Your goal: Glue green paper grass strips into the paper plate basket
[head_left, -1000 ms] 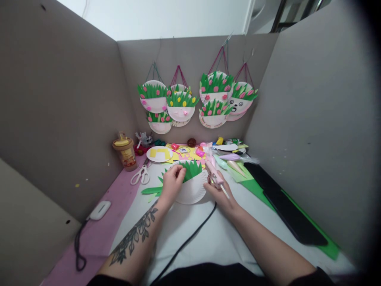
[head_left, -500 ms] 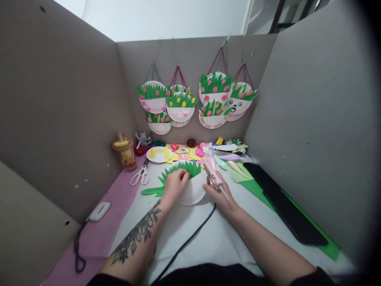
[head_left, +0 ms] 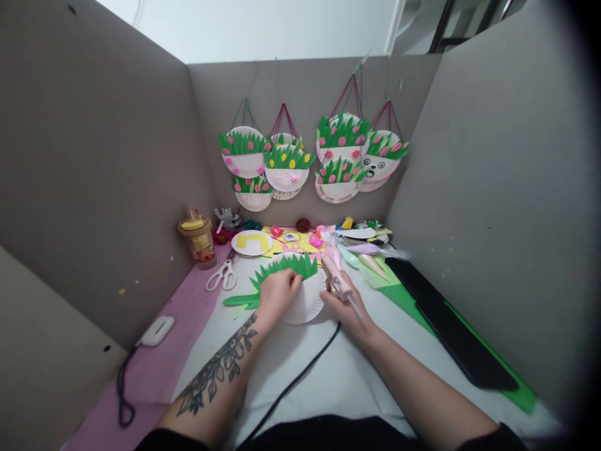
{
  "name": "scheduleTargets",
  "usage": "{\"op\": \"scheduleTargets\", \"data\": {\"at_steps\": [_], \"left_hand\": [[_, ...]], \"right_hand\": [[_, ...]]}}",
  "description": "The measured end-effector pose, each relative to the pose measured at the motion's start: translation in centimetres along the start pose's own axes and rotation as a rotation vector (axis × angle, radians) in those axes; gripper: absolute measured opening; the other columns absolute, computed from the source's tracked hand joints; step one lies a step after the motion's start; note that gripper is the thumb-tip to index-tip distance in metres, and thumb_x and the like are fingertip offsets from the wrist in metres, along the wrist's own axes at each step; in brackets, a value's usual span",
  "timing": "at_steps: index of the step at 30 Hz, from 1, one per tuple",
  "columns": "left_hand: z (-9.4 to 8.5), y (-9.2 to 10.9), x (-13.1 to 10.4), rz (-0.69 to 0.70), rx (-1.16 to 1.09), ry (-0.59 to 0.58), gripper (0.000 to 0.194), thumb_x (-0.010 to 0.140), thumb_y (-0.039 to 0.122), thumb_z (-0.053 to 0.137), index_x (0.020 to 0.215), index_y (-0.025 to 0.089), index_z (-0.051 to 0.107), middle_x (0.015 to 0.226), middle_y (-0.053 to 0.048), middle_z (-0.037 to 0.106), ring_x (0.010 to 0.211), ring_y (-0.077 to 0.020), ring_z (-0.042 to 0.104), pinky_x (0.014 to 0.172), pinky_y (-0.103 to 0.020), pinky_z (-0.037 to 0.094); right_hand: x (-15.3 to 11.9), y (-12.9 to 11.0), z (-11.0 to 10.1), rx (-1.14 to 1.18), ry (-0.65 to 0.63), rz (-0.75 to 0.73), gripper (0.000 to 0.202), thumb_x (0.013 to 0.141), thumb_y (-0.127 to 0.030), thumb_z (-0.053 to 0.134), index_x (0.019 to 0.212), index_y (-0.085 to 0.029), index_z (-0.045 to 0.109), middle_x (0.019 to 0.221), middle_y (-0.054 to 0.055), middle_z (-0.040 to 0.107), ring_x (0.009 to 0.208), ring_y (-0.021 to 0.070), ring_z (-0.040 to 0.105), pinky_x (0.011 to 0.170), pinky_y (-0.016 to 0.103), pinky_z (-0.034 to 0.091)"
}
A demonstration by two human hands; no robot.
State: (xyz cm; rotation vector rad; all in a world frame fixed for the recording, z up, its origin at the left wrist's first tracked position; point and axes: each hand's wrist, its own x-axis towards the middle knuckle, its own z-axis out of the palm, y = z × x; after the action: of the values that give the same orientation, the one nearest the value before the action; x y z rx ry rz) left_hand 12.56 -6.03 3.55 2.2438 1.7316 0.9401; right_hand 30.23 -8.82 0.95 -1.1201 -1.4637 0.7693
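Observation:
A white paper plate (head_left: 307,304) with green paper grass (head_left: 307,265) along its upper part lies in front of me. My left hand (head_left: 280,289) rests over the plate with its fingers pinched at the lower edge of the grass; what they hold, if anything, is hidden. Wrapped in my right hand (head_left: 346,299) is a pink glue gun (head_left: 336,277), its nozzle pointing up and away beside the plate's right edge. Long green paper strips (head_left: 241,300) lie left of the plate, next to my left hand.
White scissors (head_left: 222,275), a lidded cup (head_left: 198,238) and a plate with yellow pieces (head_left: 240,251) stand or lie at the left. Clay and tools line the back. A black cable (head_left: 293,383) crosses the front; a black board (head_left: 460,338) lies right. Decorated plates (head_left: 287,180) hang behind.
My left hand has shifted slightly to the right along the grass's lower edge. My right hand and the glue gun look almost unmoved. The view has shifted slightly.

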Motion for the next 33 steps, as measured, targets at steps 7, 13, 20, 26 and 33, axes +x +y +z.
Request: {"op": "scheduleTargets", "data": {"at_steps": [7,13,20,26,33], "left_hand": [[-0.2,0.0,-0.3,0.043,-0.030,0.081,0.024,0.084,0.034,0.050,0.069,0.019,0.062,0.065,-0.002,0.063,0.061,-0.0142,0.054,0.056,-0.025,0.029],[-1.4,-0.6,-1.0,0.054,-0.183,0.265,0.025,0.087,0.036,0.045,0.072,0.019,0.056,0.067,0.000,0.057,0.065,-0.0132,0.052,0.063,-0.025,0.036],[-0.9,-2.8,-0.5,-0.181,-0.426,0.491,0.046,0.076,0.037,0.060,0.115,0.019,0.041,0.097,-0.004,0.047,0.068,-0.0109,0.046,0.067,-0.026,0.043],[0.4,-3.9,-0.2,-0.315,-0.731,0.033,0.052,0.070,0.045,0.064,0.110,0.014,0.051,0.099,-0.007,0.056,0.066,-0.0104,0.052,0.062,-0.025,0.045],[0.1,-3.7,-0.3,-0.177,-0.911,-0.143,0.036,0.072,0.045,0.062,0.087,0.012,0.063,0.079,-0.006,0.066,0.075,-0.0167,0.059,0.068,-0.029,0.046]], "right_hand": [[0.0,0.1,0.1,0.025,0.008,0.005,0.025,0.070,-0.030,0.063,0.091,-0.021,0.051,0.075,-0.004,0.050,0.062,0.0129,0.044,0.060,0.025,0.037],[0.4,0.6,-0.1,0.180,0.119,0.069,0.032,0.069,-0.032,0.068,0.096,-0.019,0.054,0.080,0.000,0.056,0.071,0.0161,0.053,0.068,0.029,0.044],[1.3,3.1,-0.2,0.308,0.343,0.224,0.036,0.065,-0.040,0.073,0.090,-0.018,0.062,0.075,0.002,0.063,0.069,0.0181,0.059,0.059,0.027,0.046],[2.0,3.1,-0.4,0.429,0.478,0.213,0.034,0.058,-0.033,0.076,0.086,-0.020,0.061,0.073,0.000,0.065,0.069,0.0172,0.062,0.057,0.026,0.047],[2.2,2.7,-0.2,0.487,0.500,0.189,0.037,0.055,-0.031,0.077,0.085,-0.019,0.060,0.066,-0.001,0.065,0.063,0.0185,0.063,0.051,0.027,0.048]]}}
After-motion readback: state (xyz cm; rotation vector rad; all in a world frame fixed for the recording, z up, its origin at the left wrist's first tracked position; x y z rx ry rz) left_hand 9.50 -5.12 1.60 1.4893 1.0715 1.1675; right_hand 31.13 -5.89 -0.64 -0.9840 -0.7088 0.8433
